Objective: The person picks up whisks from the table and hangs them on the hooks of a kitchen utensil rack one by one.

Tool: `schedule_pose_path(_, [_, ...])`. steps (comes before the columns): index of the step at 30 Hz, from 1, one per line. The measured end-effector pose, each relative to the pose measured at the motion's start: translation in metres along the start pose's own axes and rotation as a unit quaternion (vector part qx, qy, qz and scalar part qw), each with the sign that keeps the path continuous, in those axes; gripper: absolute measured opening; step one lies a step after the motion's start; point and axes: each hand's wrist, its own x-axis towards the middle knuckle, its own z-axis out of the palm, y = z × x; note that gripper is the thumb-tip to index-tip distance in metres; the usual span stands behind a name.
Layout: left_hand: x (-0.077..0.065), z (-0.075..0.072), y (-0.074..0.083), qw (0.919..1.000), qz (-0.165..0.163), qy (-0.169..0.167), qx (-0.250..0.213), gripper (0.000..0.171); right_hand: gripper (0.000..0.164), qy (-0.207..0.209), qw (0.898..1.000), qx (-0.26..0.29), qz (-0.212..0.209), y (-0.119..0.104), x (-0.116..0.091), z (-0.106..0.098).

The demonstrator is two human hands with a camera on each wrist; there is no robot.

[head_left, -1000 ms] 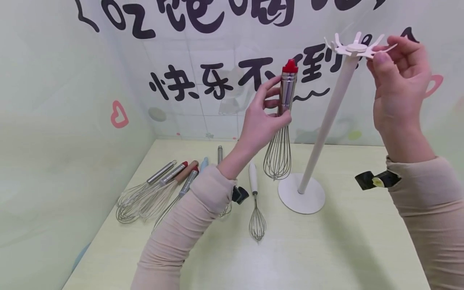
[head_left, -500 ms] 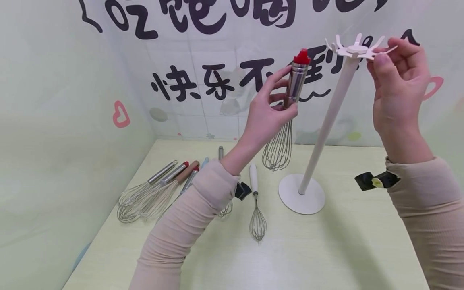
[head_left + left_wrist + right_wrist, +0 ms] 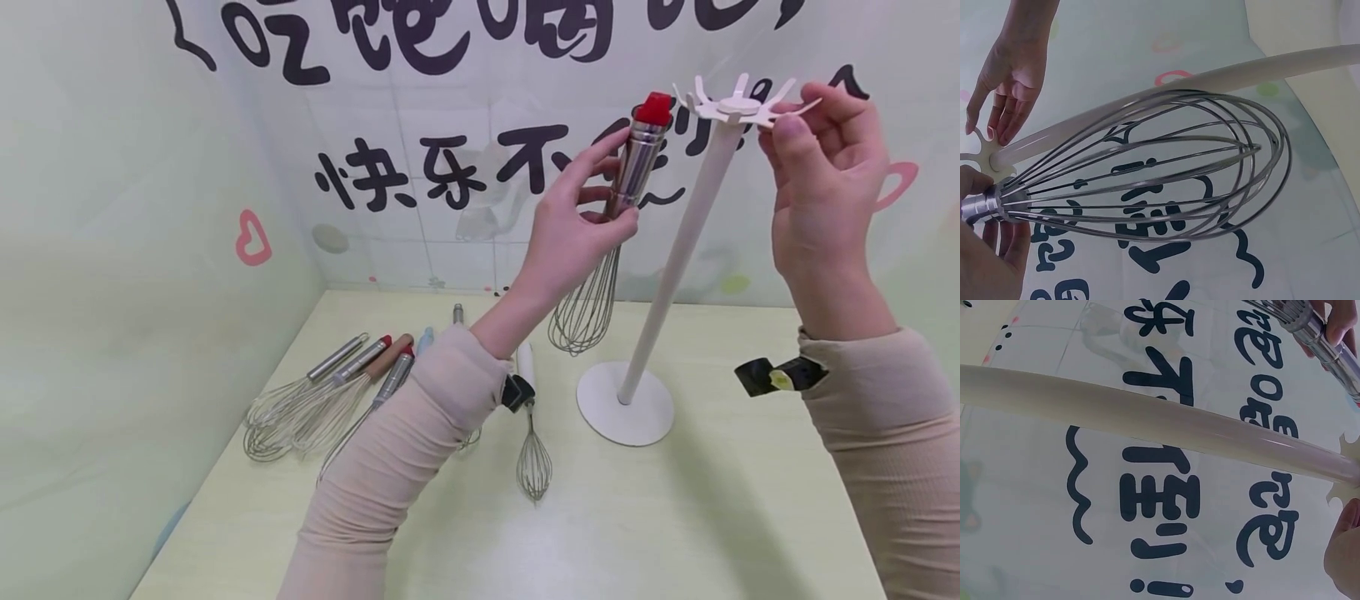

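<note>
My left hand [image 3: 573, 217] grips a steel whisk by its metal handle [image 3: 637, 167], red cap up and wire loops hanging down. The whisk's wires [image 3: 1166, 169] fill the middle of the left wrist view. Just right of the red cap is the hooked top [image 3: 738, 106] of a white stand, with a small gap between them in the head view. My right hand [image 3: 828, 183] pinches one prong of that top between thumb and fingers. The stand's pole [image 3: 1147, 419] crosses the right wrist view, and its round base [image 3: 626, 425] rests on the table.
Several whisks [image 3: 330, 400] lie bunched at the table's left, with red, wooden and blue handle ends. A small white-handled whisk [image 3: 534, 467] lies nearer the middle, and another [image 3: 458, 315] is partly hidden by my left forearm. A wall sheet with black lettering [image 3: 450, 175] hangs behind.
The left hand has carried the whisk right and slightly up, closer to the stand's top, and the whisk leans more. The right hand keeps its place on the prong.
</note>
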Motion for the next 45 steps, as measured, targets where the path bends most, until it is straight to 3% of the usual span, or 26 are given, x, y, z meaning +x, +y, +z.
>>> schedule_pose_path(21, [0.007, 0.008, 0.001, 0.9994, 0.007, -0.005, 0.034, 0.066, 0.026, -0.008, 1.000, 0.008, 0.007, -0.002, -0.002, -0.002])
schedule_pose_path(30, [0.009, 0.001, 0.002, 0.9956, 0.040, -0.004, 0.085, 0.064, 0.025, -0.009, 1.000, 0.009, 0.009, -0.002, -0.002, -0.001])
schedule_pose_path(36, [0.011, -0.005, 0.004, 0.9899, 0.051, -0.022, 0.131, 0.063, 0.025, -0.009, 1.000, 0.005, 0.011, -0.003, -0.003, -0.002])
schedule_pose_path(45, [0.015, -0.015, 0.009, 0.9876, 0.051, -0.055, 0.138, 0.064, 0.023, -0.020, 1.000, -0.006, -0.008, 0.000, -0.002, -0.004])
